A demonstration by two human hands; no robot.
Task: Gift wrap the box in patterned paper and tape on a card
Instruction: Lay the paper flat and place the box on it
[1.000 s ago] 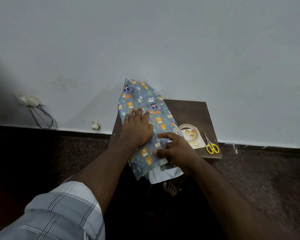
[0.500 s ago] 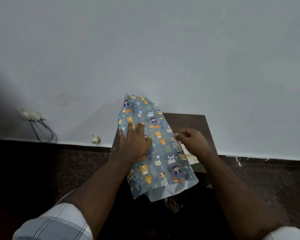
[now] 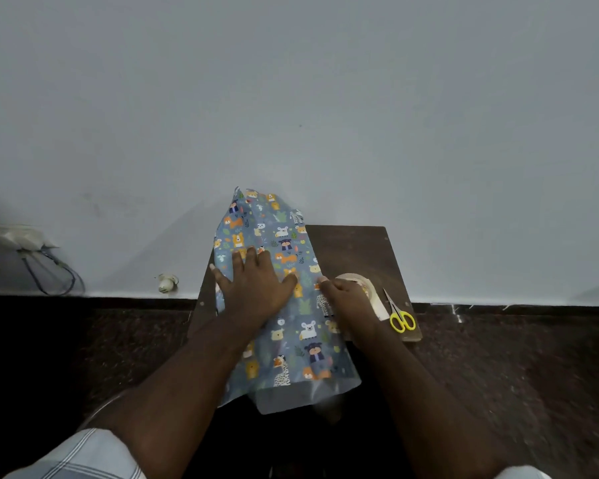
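Observation:
Blue wrapping paper point(image 3: 287, 344) printed with cartoon animals drapes over the small table, its far end standing up against the wall and its near end hanging past the front edge. The box is hidden beneath it. My left hand point(image 3: 256, 288) lies flat on top of the paper, fingers spread. At the paper's right edge my right hand point(image 3: 348, 300) has its fingers curled, thumb on top, gripping the paper there. A roll of tape point(image 3: 360, 281) lies just beyond that hand, on a pale card point(image 3: 381, 311).
Yellow-handled scissors point(image 3: 401, 318) lie at the right front of the dark brown table point(image 3: 357, 247). The table stands against a grey wall. A wall socket with cables point(image 3: 32, 247) sits low at left. Dark floor surrounds the table.
My right hand has carried the paper's flap over to the right and come down at the right edge beside the tape. The left hand has stayed pressed on top.

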